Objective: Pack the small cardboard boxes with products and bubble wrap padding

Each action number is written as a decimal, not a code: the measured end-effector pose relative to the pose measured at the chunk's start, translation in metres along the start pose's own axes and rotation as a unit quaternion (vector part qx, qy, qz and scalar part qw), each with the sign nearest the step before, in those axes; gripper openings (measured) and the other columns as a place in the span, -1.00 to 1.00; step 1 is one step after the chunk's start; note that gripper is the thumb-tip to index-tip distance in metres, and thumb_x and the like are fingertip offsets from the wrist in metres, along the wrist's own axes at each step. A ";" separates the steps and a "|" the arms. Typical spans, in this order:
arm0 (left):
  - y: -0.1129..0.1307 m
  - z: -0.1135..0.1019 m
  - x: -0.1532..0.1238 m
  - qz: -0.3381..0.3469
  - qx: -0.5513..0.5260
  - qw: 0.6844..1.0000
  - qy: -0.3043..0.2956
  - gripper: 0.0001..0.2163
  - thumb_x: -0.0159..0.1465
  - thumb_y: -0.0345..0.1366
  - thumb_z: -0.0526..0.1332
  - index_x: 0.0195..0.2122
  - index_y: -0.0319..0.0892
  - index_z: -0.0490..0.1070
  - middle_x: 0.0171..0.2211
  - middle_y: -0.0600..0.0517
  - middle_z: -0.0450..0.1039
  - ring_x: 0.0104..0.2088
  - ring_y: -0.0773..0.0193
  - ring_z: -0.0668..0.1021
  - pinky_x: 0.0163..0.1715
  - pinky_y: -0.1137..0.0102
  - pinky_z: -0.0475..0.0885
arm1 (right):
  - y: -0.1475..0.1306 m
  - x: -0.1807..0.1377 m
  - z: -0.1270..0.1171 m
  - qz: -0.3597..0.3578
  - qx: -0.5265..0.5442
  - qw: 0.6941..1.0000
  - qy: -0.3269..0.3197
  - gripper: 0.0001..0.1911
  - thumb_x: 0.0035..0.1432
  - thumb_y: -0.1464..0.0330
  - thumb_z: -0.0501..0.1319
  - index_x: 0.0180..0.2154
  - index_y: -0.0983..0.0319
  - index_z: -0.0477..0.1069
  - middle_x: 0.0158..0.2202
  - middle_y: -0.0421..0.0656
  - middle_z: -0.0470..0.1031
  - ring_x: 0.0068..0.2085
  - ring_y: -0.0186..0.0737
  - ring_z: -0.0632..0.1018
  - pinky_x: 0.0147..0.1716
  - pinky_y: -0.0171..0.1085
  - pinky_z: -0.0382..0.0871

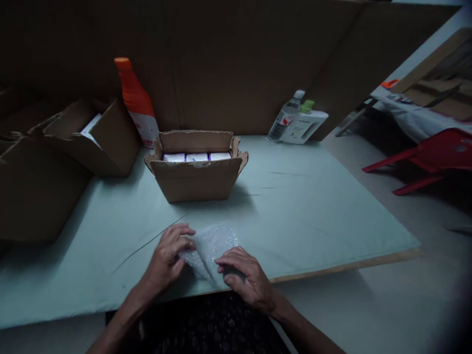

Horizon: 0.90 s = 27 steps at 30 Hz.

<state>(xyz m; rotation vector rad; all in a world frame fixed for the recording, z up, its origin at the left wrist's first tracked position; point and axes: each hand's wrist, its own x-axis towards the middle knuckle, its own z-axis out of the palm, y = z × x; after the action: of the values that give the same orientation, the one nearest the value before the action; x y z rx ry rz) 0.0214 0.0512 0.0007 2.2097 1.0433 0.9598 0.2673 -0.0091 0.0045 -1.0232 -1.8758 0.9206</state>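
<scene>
Near the table's front edge lies a crumpled sheet of clear bubble wrap (218,242). My left hand (170,253) has its fingers curled over the sheet's left edge, gripping it and lifting that side a little. On the other side, my right hand (249,276) rests with fingertips at the wrap's right edge; a gap shows between thumb and fingers. Just beyond the wrap stands an open cardboard box (199,182) with its top flaps up. Inside it sit white packs (197,157) with purple edges, side by side; their lower parts are hidden.
Open cardboard boxes (40,191) crowd the left side. An orange-red bottle (137,98) stands behind the box. At the back right are a clear plastic bottle (285,118) and a white jug (304,128) with a green cap. A red chair (442,150) stands beyond the pale green table (313,211).
</scene>
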 end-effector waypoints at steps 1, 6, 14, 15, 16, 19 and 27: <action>-0.007 -0.013 0.000 0.003 0.013 1.000 -0.006 -0.72 0.12 -0.53 0.07 -0.31 -0.06 0.50 -0.02 -0.05 0.55 0.14 0.06 0.46 0.08 0.05 0.42 | -0.002 0.000 0.000 0.013 -0.001 1.000 -0.003 -0.72 0.37 0.22 0.12 -0.01 0.15 0.49 -0.23 -0.13 0.62 -0.16 -0.15 0.56 -0.08 -0.10 0.40; -0.038 -0.070 -0.022 -0.114 0.141 0.981 0.066 -0.71 0.21 -0.35 0.08 -0.14 -0.05 0.55 0.03 -0.10 0.53 0.05 -0.02 0.54 0.01 -0.01 0.49 | 0.009 0.007 0.011 0.058 -0.114 0.991 -0.032 -0.74 0.31 0.35 0.20 0.01 0.19 0.49 -0.04 -0.06 0.60 -0.03 -0.09 0.56 0.02 -0.07 0.42; 0.035 -0.023 -0.019 0.031 0.163 0.985 0.037 -0.66 0.28 -0.52 0.09 0.03 -0.10 0.42 0.08 -0.07 0.48 0.20 0.09 0.43 0.14 0.14 0.43 | 0.012 0.039 0.030 -0.014 -0.182 0.982 0.040 -0.76 0.32 0.44 0.14 -0.06 0.19 0.52 -0.11 -0.09 0.62 -0.07 -0.14 0.57 -0.03 -0.11 0.45; 0.034 -0.008 -0.016 0.035 0.169 0.985 0.014 -0.62 0.27 -0.54 0.07 0.06 -0.12 0.40 0.11 -0.09 0.47 0.21 0.09 0.42 0.15 0.14 0.42 | 0.013 0.045 0.032 -0.020 -0.216 0.976 0.025 -0.74 0.30 0.45 0.15 -0.02 0.20 0.50 -0.04 -0.06 0.60 -0.01 -0.09 0.55 0.01 -0.07 0.43; 0.028 0.006 -0.014 0.030 0.185 0.982 -0.001 -0.58 0.26 -0.54 0.05 0.11 -0.15 0.38 0.13 -0.12 0.46 0.20 0.07 0.43 0.14 0.12 0.43 | 0.015 0.049 0.034 -0.024 -0.252 0.967 0.002 -0.70 0.27 0.46 0.17 0.02 0.21 0.48 0.04 -0.02 0.56 0.06 -0.04 0.51 0.05 -0.02 0.40; -0.004 0.032 -0.024 0.014 0.256 0.966 -0.022 -0.56 0.29 -0.46 0.04 0.20 -0.24 0.32 0.16 -0.22 0.45 0.19 -0.02 0.45 0.11 0.05 0.44 | 0.026 0.051 0.036 -0.033 -0.330 0.941 -0.072 -0.59 0.25 0.44 0.21 0.13 0.23 0.41 0.22 0.02 0.42 0.23 0.05 0.38 0.14 0.05 0.34; -0.034 -0.019 -0.085 -0.049 0.301 0.951 0.044 -0.69 0.40 -0.26 0.07 0.11 -0.19 0.40 0.14 -0.20 0.45 0.13 -0.02 0.48 0.04 0.09 0.44 | 0.052 0.024 -0.014 0.015 -0.328 0.944 0.039 -0.73 0.32 0.38 0.13 -0.01 0.20 0.52 0.07 0.01 0.54 0.13 0.01 0.49 0.07 0.03 0.35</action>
<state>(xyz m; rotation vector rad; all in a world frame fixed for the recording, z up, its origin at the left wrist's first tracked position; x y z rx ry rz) -0.0466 0.0050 -0.0429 2.5682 1.6439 0.7664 0.2871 0.0367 -0.0271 -1.4498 -2.1510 0.2429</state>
